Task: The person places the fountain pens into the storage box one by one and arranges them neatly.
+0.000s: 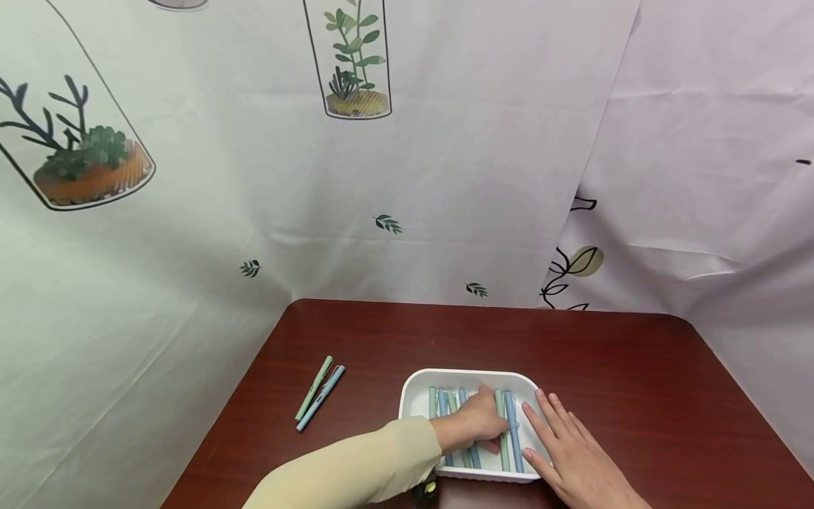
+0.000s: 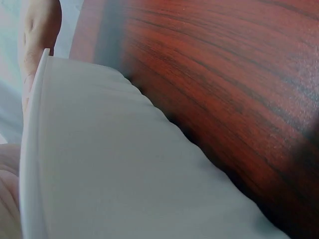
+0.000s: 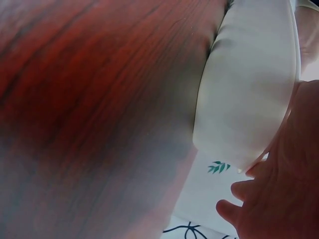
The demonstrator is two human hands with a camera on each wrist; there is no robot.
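left hand (image 1: 481, 418): among pens (image 1: 514, 433), grip unclear | right hand (image 1: 572, 452): spread, touching tray (image 1: 458, 375)

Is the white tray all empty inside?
Not empty: green and blue pens lie in the white tray, on both sides of the left hand.

The head view looks forward and down from above the table (image 1: 356, 332), far enough back to include the white tray (image 1: 416, 396) and printed fabric backdrop (image 1: 477, 177). Both wrist views, turned sideways, sit close beside the tray, sharing its outer wall (image 2: 109, 139) and the table.
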